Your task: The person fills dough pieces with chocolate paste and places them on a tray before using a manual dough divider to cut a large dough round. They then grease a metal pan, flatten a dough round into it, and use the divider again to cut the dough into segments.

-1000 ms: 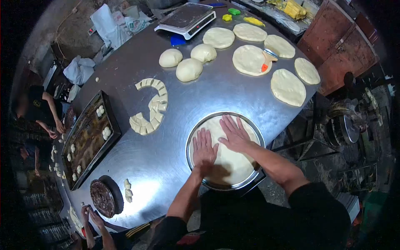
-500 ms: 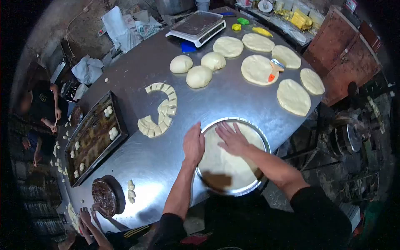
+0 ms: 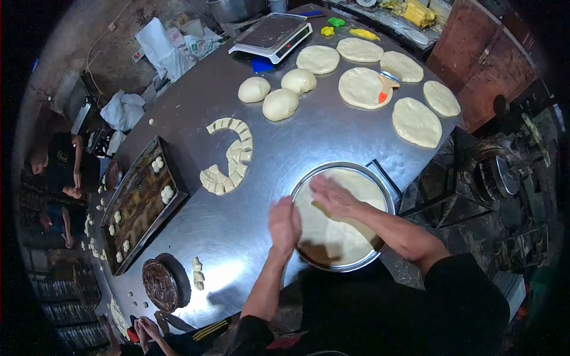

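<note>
A round metal pan (image 3: 389, 204) lies at the near edge of the steel table, lined with a flat sheet of pale dough (image 3: 341, 234). My right hand (image 3: 335, 197) is over the dough near the pan's far side, fingers stretched out and slightly blurred. At the left rim is my left hand (image 3: 285, 224), upright against or just beside the pan. Motion smears its fingers, so its grip does not show. The shadow of a hand falls across the lower part of the dough.
Beyond the pan lie several flattened dough rounds (image 3: 417, 123), a brush (image 3: 388, 86), dough balls (image 3: 280, 105) and a scale (image 3: 272, 37). Left are a curved row of cut dough (image 3: 238, 155), a baking tray (image 3: 139, 207) and a dark round pan (image 3: 160, 286). Other people work along the left side.
The pan has shifted slightly right on the table. My right hand has moved over the dough, and my left hand stays by the rim, now blurred. The view has tilted a little.
</note>
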The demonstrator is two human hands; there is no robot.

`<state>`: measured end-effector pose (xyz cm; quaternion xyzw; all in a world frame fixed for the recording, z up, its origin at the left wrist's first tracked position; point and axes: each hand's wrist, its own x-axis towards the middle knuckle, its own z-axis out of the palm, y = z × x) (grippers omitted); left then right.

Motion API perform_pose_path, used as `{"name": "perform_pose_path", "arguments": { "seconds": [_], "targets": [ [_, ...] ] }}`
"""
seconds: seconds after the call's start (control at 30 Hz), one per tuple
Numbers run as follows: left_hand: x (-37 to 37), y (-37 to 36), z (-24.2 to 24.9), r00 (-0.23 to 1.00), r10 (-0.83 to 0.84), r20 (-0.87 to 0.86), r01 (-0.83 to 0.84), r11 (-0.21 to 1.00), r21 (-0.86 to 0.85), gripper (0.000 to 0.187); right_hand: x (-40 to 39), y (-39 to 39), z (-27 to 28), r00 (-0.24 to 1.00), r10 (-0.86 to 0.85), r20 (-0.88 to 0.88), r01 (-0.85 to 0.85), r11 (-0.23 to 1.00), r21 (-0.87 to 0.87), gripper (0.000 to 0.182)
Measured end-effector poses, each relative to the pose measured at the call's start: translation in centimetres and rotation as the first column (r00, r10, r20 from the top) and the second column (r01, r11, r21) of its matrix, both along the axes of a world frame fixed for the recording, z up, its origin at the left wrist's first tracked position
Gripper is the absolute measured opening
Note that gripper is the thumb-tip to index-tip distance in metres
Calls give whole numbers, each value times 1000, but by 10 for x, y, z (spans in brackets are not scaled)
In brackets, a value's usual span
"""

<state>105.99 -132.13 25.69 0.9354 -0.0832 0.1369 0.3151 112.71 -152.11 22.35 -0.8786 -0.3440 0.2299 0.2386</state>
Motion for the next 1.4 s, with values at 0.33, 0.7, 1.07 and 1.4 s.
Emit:
{"name": "perform_pose_path", "arguments": {
  "seconds": [0.33,0.7,1.07,1.4],
  "targets": [
    [49,-69,-58,906,-260,-333,383,837,390,72,0,-59,3,952,-284,115,285,959,6,64],
    [71,-67,-62,922,-333,-198,387,812,437,65,-6,-74,0,927,-287,243,307,950,-49,70],
    [37,-62,-54,947,-187,-260,295,825,481,68,-27,-70,4,921,-291,259,318,946,-68,73],
    [60,13,-59,982,-47,-184,57,997,50,42,11,16,25,948,-300,104,313,937,-154,75]
  ]
}}
